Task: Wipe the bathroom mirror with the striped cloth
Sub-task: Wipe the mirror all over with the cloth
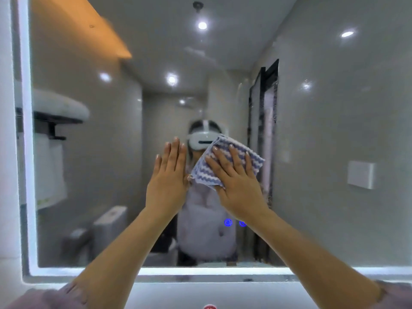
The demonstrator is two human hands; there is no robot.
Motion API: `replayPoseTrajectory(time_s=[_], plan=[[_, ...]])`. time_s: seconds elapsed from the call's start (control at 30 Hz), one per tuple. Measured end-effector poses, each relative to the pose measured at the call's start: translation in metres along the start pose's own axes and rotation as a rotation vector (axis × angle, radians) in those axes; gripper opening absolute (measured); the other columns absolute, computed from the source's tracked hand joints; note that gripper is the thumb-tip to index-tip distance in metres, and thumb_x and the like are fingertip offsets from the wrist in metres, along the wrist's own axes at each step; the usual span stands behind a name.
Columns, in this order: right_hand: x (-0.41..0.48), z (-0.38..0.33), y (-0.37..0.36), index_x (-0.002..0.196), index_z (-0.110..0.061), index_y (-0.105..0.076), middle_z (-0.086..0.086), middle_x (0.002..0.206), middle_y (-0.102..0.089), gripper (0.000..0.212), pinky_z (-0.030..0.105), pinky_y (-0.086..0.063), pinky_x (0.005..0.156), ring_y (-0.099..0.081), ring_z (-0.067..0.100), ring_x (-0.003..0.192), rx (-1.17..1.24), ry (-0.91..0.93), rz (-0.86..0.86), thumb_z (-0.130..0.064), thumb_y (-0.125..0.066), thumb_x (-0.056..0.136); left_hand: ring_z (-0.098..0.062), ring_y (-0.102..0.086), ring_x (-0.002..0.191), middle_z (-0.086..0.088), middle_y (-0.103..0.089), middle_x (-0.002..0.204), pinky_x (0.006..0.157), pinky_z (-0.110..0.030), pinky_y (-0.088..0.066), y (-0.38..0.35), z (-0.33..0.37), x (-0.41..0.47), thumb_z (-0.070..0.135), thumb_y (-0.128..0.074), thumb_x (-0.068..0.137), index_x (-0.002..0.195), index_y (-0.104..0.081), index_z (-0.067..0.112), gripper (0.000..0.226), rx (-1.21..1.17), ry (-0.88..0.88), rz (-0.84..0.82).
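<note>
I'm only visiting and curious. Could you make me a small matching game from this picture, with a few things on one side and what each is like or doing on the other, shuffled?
Things
1. left hand
2. right hand
3. striped cloth
4. blue lights

States
A. blue and white, spread against the mirror
B. glowing on the glass near the right wrist
C. fingers straight, holding nothing
D. presses flat on the cloth

Pairs: 1-C, 2-D, 3-A, 4-B

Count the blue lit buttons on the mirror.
2 buttons, side by side low on the mirror under the right hand: the left in full view, the right partly behind the forearm. More may be hidden.
</note>
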State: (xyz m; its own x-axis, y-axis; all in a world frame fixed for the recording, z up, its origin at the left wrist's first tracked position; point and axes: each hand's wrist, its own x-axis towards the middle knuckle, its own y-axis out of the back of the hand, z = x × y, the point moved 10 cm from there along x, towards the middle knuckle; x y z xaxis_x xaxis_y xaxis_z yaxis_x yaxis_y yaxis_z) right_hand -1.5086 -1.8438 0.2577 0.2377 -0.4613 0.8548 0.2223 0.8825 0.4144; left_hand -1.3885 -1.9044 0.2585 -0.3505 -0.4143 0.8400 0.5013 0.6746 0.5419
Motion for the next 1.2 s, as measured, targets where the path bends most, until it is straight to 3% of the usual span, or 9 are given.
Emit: replayPoseTrajectory(time_s=[0.1, 0.2, 0.3, 0.4, 0.5, 0.63, 0.93, 1.0, 1.2], plan=[[-0.03, -0.027, -0.026, 0.15, -0.03, -0.021, -0.003, 0.159, -0.017, 0.063, 0.053, -0.003, 0.116, -0.008, 0.031, 0.147, -0.06, 0.157, -0.089, -0.036, -0.037, 0.09, -0.021, 0.024, 0.141, -0.004, 0.029, 0.15, 0.119, -0.038, 0.005, -0.002, -0.002, 0.0, 0.041, -0.017, 0.096, 0.143, 0.021, 0.013, 0.066, -0.013, -0.006, 0.002], [-0.083, -0.06, -0.05, 0.146, -0.034, -0.028, -0.008, 0.155, -0.027, 0.064, 0.052, -0.007, 0.115, -0.012, 0.025, 0.146, -0.102, 0.423, -0.168, -0.037, -0.041, 0.083, -0.021, 0.024, 0.141, -0.005, 0.027, 0.152, 0.119, -0.039, 0.004, -0.004, -0.003, -0.001, 0.036, -0.024, 0.099, 0.144, 0.019, 0.013, 0.066, -0.008, -0.009, 0.02], [-0.107, -0.067, -0.055, 0.144, -0.033, -0.034, -0.012, 0.153, -0.032, 0.066, 0.048, -0.009, 0.117, -0.018, 0.019, 0.145, -0.107, 0.496, -0.185, -0.036, -0.048, 0.08, -0.021, 0.023, 0.141, -0.004, 0.027, 0.151, 0.119, -0.04, 0.003, -0.004, -0.004, 0.0, 0.034, -0.028, 0.099, 0.144, 0.019, 0.013, 0.068, -0.005, 0.001, 0.03], [-0.071, -0.043, -0.042, 0.148, -0.032, -0.026, -0.01, 0.154, -0.028, 0.068, 0.048, -0.012, 0.116, -0.018, 0.021, 0.144, -0.11, 0.272, -0.097, -0.04, -0.049, 0.084, -0.021, 0.024, 0.141, -0.003, 0.03, 0.15, 0.119, -0.04, 0.004, -0.005, -0.004, 0.001, 0.035, -0.026, 0.098, 0.142, 0.022, 0.014, 0.068, -0.012, -0.003, 0.016], [-0.028, -0.018, -0.023, 0.15, -0.028, -0.019, -0.006, 0.157, -0.016, 0.057, 0.05, -0.009, 0.116, -0.01, 0.025, 0.146, -0.022, 0.017, -0.026, -0.044, -0.028, 0.097, -0.021, 0.024, 0.141, -0.004, 0.03, 0.15, 0.119, -0.039, 0.005, -0.006, -0.003, 0.0, 0.041, -0.018, 0.097, 0.143, 0.022, 0.014, 0.067, -0.025, 0.003, 0.003], [-0.021, -0.022, -0.027, 0.152, -0.024, -0.014, -0.003, 0.16, -0.013, 0.059, 0.054, -0.007, 0.117, -0.005, 0.025, 0.148, -0.015, -0.052, -0.02, -0.038, -0.031, 0.097, -0.02, 0.024, 0.141, -0.002, 0.03, 0.15, 0.118, -0.038, 0.006, -0.005, -0.002, 0.0, 0.048, -0.01, 0.093, 0.143, 0.022, 0.014, 0.068, -0.029, -0.006, 0.014], [-0.119, -0.078, -0.064, 0.146, -0.03, -0.033, -0.011, 0.153, -0.032, 0.07, 0.047, -0.013, 0.115, -0.026, 0.018, 0.143, -0.146, 0.519, -0.214, -0.037, -0.049, 0.078, -0.022, 0.018, 0.143, -0.004, 0.024, 0.152, 0.12, -0.041, 0.0, -0.004, -0.004, 0.001, 0.033, -0.029, 0.098, 0.144, 0.017, 0.012, 0.068, -0.003, 0.002, 0.051], [-0.089, -0.059, -0.052, 0.145, -0.032, -0.034, -0.01, 0.151, -0.037, 0.068, 0.048, -0.016, 0.113, -0.029, 0.018, 0.142, -0.187, 0.456, -0.16, -0.042, -0.053, 0.08, -0.023, 0.018, 0.143, -0.005, 0.025, 0.152, 0.12, -0.041, -0.001, -0.005, -0.003, 0.001, 0.033, -0.028, 0.099, 0.144, 0.017, 0.011, 0.067, 0.004, -0.003, 0.039], [-0.002, 0.003, -0.001, 0.149, -0.021, -0.03, -0.003, 0.156, -0.027, 0.057, 0.051, -0.012, 0.116, -0.021, 0.023, 0.145, -0.111, 0.034, -0.005, -0.04, -0.026, 0.095, -0.022, 0.022, 0.143, -0.004, 0.028, 0.151, 0.12, -0.039, 0.004, -0.004, -0.001, -0.001, 0.036, -0.022, 0.099, 0.144, 0.02, 0.012, 0.065, -0.004, 0.011, 0.013]])
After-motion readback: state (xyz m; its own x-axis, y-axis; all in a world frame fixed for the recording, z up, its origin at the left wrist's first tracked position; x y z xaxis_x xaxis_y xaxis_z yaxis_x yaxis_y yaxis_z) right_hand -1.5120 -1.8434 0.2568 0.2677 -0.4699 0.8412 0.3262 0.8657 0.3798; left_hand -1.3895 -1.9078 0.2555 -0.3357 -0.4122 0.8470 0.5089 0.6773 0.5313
